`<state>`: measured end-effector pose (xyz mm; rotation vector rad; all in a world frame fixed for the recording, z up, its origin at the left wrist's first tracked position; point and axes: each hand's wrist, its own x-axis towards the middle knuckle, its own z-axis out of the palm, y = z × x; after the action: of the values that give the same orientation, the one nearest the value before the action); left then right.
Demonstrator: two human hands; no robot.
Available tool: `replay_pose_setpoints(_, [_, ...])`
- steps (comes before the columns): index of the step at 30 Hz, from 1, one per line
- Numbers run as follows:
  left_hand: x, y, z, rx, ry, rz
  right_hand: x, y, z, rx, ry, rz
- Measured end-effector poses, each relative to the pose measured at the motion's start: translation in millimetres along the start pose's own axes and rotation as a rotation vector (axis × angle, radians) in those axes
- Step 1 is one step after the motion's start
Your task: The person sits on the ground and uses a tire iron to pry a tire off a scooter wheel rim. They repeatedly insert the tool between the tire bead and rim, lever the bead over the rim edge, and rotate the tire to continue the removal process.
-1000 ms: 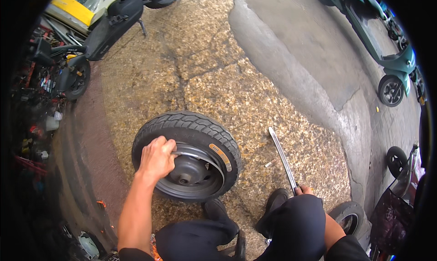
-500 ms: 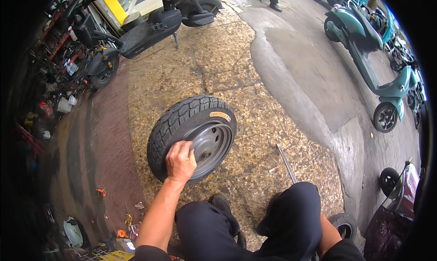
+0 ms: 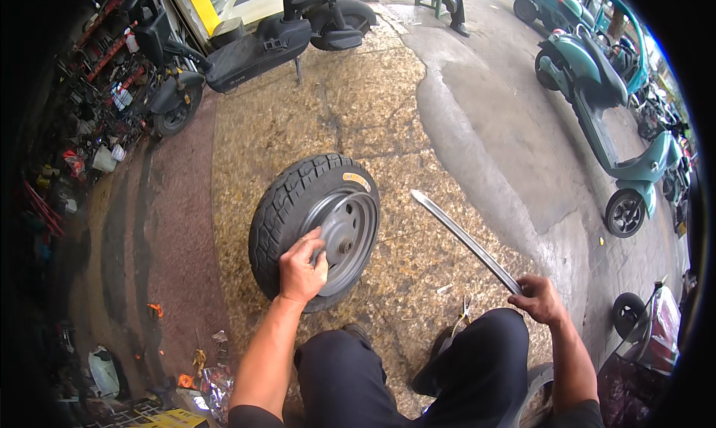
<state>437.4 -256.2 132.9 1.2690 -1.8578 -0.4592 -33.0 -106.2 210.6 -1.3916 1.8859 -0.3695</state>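
Prob. tyre-lever prep: R hand (image 3: 543, 300) fingers grasp bar (image 3: 470, 242), tip clear of wheel (image 3: 341, 228) on ground (image 3: 380, 129); L hand (image 3: 301, 275) fingers half-curled at rim (image 3: 366, 211), can't tell if gripping. Next prob. needs bar tip at rim.

A grey wheel (image 3: 338, 232) with a chunky black tyre (image 3: 277, 217) stands tilted, left of a slanting silver bar (image 3: 467, 241).

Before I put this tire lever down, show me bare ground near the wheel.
Free: speckled paving between the wheel and tire lever, and from the wheel up to the black scooter. Crowded: far left, with jumbled parts.
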Motion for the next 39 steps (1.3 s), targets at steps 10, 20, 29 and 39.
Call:
replay_pose_setpoints(10, [3.4,7.3,5.5,-0.032,-0.011,0.051,26.3,-121.8,-24.0,0.024,-0.218,-0.154])
replay_pose_setpoints(20, [20.8,11.0,13.6,-0.050,-0.013,0.030,23.4,-111.4,-4.9,0.188,-0.237,-0.030])
replay_pose_setpoints(29, [18.6,10.5,12.9,-0.059,-0.025,0.032,40.9,-175.0,-48.6,-0.220,-0.365,-0.200])
replay_pose_setpoints(39, [9.7,8.2,17.7,0.037,0.113,0.017,18.5,-188.0,2.1,-0.016,-0.331,-0.151])
